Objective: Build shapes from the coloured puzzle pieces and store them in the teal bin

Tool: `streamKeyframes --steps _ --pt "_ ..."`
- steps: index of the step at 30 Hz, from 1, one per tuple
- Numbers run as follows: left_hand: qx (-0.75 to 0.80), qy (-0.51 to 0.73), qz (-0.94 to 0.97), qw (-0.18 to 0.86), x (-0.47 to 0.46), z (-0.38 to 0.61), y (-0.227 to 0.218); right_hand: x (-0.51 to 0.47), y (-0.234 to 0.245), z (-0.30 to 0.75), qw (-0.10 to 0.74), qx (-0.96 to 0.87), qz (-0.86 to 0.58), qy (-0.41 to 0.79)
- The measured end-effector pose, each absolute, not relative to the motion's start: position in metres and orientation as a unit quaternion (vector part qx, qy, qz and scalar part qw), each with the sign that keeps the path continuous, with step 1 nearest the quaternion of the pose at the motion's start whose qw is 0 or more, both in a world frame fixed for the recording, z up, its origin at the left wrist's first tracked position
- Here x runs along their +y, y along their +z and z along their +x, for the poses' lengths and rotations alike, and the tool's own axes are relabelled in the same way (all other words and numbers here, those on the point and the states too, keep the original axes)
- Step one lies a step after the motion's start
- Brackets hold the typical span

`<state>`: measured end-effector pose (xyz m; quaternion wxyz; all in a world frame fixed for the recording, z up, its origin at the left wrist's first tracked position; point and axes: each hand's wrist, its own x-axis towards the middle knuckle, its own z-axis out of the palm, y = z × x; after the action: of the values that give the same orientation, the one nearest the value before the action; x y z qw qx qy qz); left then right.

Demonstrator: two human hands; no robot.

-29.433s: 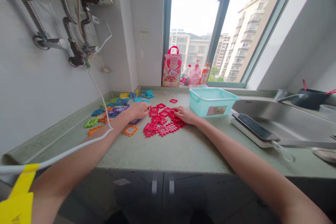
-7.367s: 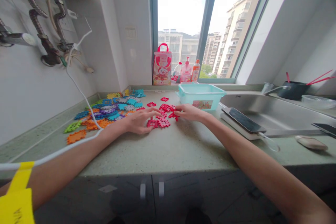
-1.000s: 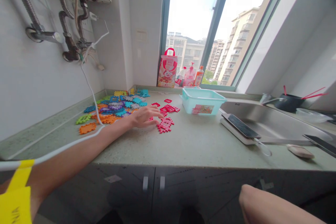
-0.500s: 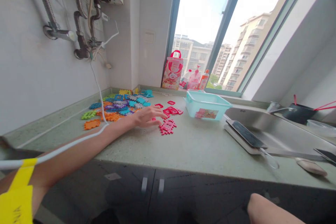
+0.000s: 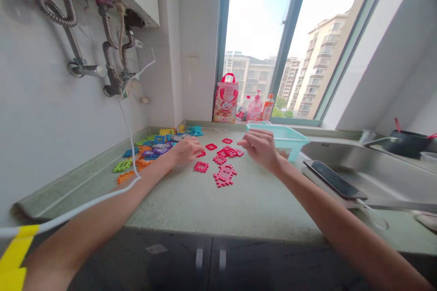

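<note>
From where I watch, the right hand has risen over the bench. Red pieces lie mid-bench. The left hand curls at their left edge; the right's fingers bend before the turquoise tub. I can't tell whether either grips anything.

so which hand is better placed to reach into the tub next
Probably the right hand: it appears close beside the tub, partly covering it in view. The left hand is across the red pieces, near the mixed-colour pile.
</note>
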<state>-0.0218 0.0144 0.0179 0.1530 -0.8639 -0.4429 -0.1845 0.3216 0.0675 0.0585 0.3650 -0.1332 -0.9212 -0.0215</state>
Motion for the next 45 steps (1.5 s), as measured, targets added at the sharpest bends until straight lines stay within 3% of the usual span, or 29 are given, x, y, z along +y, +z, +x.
streamKeyframes --steps 4,10,22,27,30,34,37,42,45 --pt "-0.492 -0.126 -0.850 0.142 0.019 -0.022 0.009 0.098 0.011 0.311 0.308 -0.930 -0.195 -0.052" --pt "-0.499 -0.119 -0.852 0.100 0.021 -0.016 0.006 0.137 -0.023 0.318 0.207 -0.951 -0.229 0.017" --pt "-0.546 -0.140 -0.825 0.040 0.024 -0.019 0.008 0.124 -0.006 0.312 0.203 -0.959 -0.192 0.045" --pt "-0.592 -0.183 -0.783 -0.046 0.023 -0.019 0.007 0.114 0.002 0.314 0.270 -0.942 -0.198 0.032" --pt "-0.595 -0.163 -0.786 -0.044 0.023 -0.017 0.007 0.095 0.012 0.314 0.300 -0.938 -0.145 0.093" --pt "-0.574 -0.146 -0.805 -0.013 0.023 -0.017 0.008 0.071 0.022 0.310 0.203 -0.953 -0.051 0.221" --pt "-0.570 -0.149 -0.808 0.000 0.022 -0.018 0.009 0.065 0.022 0.308 0.138 -0.959 -0.035 0.245" --pt "-0.556 -0.139 -0.820 0.003 0.019 -0.015 0.012 0.060 0.019 0.304 0.130 -0.966 -0.041 0.222" --pt "-0.549 -0.129 -0.826 0.009 0.017 -0.013 0.014 0.055 0.023 0.300 0.137 -0.981 -0.031 0.135"
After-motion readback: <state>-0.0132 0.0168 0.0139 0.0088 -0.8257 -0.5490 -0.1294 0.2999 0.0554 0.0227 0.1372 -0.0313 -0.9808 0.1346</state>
